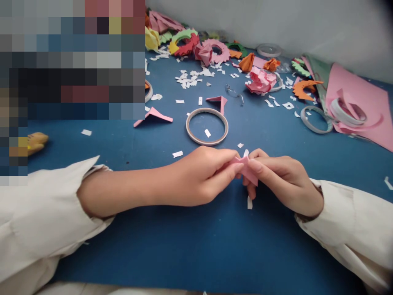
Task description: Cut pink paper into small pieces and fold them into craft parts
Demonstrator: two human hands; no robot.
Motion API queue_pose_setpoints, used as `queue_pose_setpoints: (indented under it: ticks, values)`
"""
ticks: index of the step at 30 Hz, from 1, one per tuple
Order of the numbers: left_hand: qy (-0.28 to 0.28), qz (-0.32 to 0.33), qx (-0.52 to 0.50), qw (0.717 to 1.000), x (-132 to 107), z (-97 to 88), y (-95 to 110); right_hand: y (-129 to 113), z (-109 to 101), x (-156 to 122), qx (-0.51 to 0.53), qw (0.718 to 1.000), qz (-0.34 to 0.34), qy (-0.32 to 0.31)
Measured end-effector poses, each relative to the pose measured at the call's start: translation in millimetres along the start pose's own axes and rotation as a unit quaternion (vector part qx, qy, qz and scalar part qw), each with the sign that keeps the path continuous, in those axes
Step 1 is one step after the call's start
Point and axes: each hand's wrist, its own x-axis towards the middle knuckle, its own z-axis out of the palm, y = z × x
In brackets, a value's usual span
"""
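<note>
A small folded piece of pink paper (250, 171) is pinched between both hands just above the blue table. My left hand (211, 174) grips its left end between thumb and fingers, which hide part of it. On its right side, my right hand (276, 174) presses it with the thumb, the fingers behind. White strips show at the right fingertips, one above and one below; whether they touch the paper I cannot tell. Beyond the hands lies a roll of double-sided tape (187, 128). Two folded pink paper pieces, a left one (153, 116) and a right one (221, 102), rest near it.
White paper scraps (192, 80) litter the blue table (196, 246). Along the back sit colourful folded paper rings (219, 51) and a crumpled pink paper (260, 80). At right are more tape rolls (316, 119) and a pink sheet (362, 98). A yellow object (38, 142) lies far left.
</note>
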Motion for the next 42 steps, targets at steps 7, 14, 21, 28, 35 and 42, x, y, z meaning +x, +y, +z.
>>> queue_pose_setpoints:
  ticks: [7, 14, 21, 28, 35, 42]
  values:
    - [0.052, 0.104, 0.16, 0.98, -3.5, 5.7, -4.6, 5.6, -2.5, -0.6, -0.152, 0.974, -0.165, 0.018]
    - [0.143, 0.226, 0.405, 0.874, -5.4, 6.9, -15.6, 17.2, -11.5, -3.6, -0.437, 0.86, -0.258, 0.039]
    - [0.146, 0.252, 0.477, 0.829, -8.0, 3.3, -11.5, 16.7, -13.0, -2.9, -0.496, 0.816, -0.293, 0.041]
    - [0.177, 0.234, 0.503, 0.813, -6.9, 0.9, -7.7, 16.2, -12.4, -4.2, -0.521, 0.801, -0.29, 0.056]
    - [0.205, 0.057, 0.569, 0.795, -4.1, 0.8, -12.8, 18.4, -12.9, -7.9, -0.554, 0.801, -0.218, 0.067]
    - [0.159, -0.026, 0.597, 0.786, -4.5, 2.4, -13.0, 15.5, -13.4, -6.3, -0.526, 0.812, -0.241, 0.072]
